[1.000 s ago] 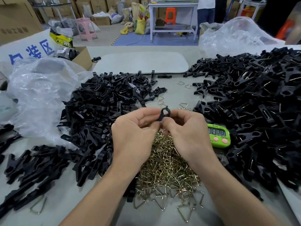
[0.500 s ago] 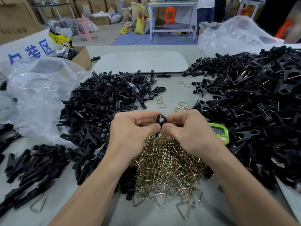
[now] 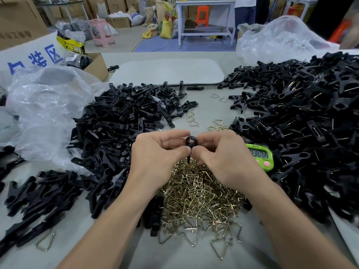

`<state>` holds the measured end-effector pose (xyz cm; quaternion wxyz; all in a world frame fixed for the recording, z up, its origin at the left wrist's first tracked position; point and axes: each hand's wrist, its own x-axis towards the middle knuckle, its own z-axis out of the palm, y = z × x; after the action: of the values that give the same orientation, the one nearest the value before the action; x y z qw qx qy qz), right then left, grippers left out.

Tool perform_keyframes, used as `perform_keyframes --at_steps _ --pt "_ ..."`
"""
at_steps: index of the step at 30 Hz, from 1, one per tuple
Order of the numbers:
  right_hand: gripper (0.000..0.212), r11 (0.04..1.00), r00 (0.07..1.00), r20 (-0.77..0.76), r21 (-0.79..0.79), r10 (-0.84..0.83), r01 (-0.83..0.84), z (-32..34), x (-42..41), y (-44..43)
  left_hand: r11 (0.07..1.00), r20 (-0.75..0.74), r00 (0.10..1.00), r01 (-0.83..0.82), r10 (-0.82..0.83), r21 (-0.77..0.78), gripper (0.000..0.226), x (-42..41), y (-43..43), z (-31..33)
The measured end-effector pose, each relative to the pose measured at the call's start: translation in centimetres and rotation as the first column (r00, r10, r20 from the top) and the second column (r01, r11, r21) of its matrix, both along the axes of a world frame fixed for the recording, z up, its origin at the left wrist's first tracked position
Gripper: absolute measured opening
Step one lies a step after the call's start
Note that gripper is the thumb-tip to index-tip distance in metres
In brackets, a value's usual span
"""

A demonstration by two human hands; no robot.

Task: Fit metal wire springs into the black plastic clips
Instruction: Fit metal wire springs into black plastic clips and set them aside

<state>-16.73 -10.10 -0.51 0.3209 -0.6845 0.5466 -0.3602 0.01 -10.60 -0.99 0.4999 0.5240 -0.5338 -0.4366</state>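
A black clip (image 3: 191, 141) is pinched by left hand (image 3: 155, 154) and right hand (image 3: 225, 154), the right heap (image 3: 310, 117) being judged fitted, with many springs (image 3: 198, 195) left.

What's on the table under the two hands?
A heap of gold-coloured wire springs lies below the left hand and right hand, which pinch a black clip. The heap's far edge is hidden.

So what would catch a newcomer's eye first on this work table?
The left hand and right hand pinch one small black plastic clip at the centre, above a glittering heap of brass-coloured triangular wire springs. A left pile of black plastic clips and a larger right pile of black plastic clips flank them, and a bright green digital timer sits by the right hand.
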Motion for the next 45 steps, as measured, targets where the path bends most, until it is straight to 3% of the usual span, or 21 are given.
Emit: perform_keyframes --at_steps 6,9,12,14,15,17,21,24,26,28,30,32,35,37,40,45 --pt "0.013 0.976 0.958 -0.251 -0.202 -0.136 0.086 0.1 0.7 1.0 0.997 0.084 0.994 0.077 -0.074 -0.028 0.031 -0.3 0.5 0.1" --pt "0.003 0.936 0.935 -0.280 -0.331 -0.218 0.120 0.2 1.6 1.4 0.998 0.159 0.987 0.015 -0.005 -0.060 0.018 -0.6 0.5 0.3" --pt "0.006 0.941 0.962 -0.148 -0.285 -0.229 0.181 0.4 1.8 1.3 0.997 -0.120 0.991 -0.051 0.058 0.053 0.020 -0.6 0.3 0.7" --pt "0.002 0.969 0.981 0.010 -0.151 -0.195 0.195 0.5 1.6 1.0 0.998 -0.203 0.979 0.004 0.010 0.066 0.008 -0.5 0.3 1.1" --pt "0.002 0.984 0.982 0.109 -0.063 -0.157 0.164 0.5 1.3 0.8 0.997 -0.207 0.978 0.051 -0.039 0.053 0.006 -0.2 0.2 1.2" --pt "0.003 0.994 0.948 0.308 0.090 -0.080 0.054 0.8 0.5 0.5 0.980 -0.161 0.968 0.197 -0.191 0.022 0.022 0.9 -0.1 1.5" --pt "0.009 0.958 0.871 0.488 0.223 0.050 -0.179 1.4 -1.2 0.0 0.899 -0.021 0.900 0.432 -0.435 -0.075 0.043 2.4 -0.5 1.8" --pt "0.011 0.934 0.823 0.566 0.269 0.045 -0.236 1.7 -1.0 0.3 0.924 0.008 0.939 0.339 -0.343 -0.177 0.041 2.1 -0.2 1.6" --pt "0.014 0.947 0.773 0.624 0.304 -0.114 -0.106 1.5 -1.0 0.0 0.967 -0.042 0.985 0.154 -0.166 -0.202 0.038 2.0 -0.3 1.5" --pt "0.012 0.964 0.865 0.445 0.224 -0.230 0.141 1.0 -1.2 -0.3 0.984 -0.137 0.990 -0.056 0.032 -0.171 0.040 2.2 -0.7 1.4" --pt "0.016 0.968 0.964 0.091 0.037 -0.251 0.249 0.3 -0.7 -0.4 0.972 -0.195 0.966 -0.195 0.167 -0.131 0.041 2.4 -1.0 1.5" --pt "0.033 0.993 0.981 -0.154 -0.008 -0.121 0.122 0.1 0.6 0.0 0.955 -0.207 0.946 -0.277 0.251 -0.107 0.041 2.5 -1.1 1.6" --pt "0.041 0.998 0.894 -0.444 0.010 0.064 -0.067 -0.5 2.7 0.0 0.941 -0.186 0.933 -0.328 0.309 -0.083 0.038 2.6 -1.2 1.7" --pt "0.027 0.998 0.898 -0.439 -0.019 0.041 -0.054 -0.6 3.0 -0.2 0.936 -0.175 0.929 -0.343 0.326 -0.078 0.038 2.6 -1.3 1.7" --pt "0.008 0.998 0.959 -0.277 -0.009 -0.056 0.055 -0.6 2.6 0.2 0.937 -0.172 0.929 -0.343 0.328 -0.064 0.036 2.9 -1.4 1.7" --pt "0.019 0.982 0.981 -0.057 0.015 -0.184 0.186 -0.5 2.2 0.1 0.944 -0.135 0.939 -0.325 0.316 -0.054 0.038 2.7 -1.5 1.6"
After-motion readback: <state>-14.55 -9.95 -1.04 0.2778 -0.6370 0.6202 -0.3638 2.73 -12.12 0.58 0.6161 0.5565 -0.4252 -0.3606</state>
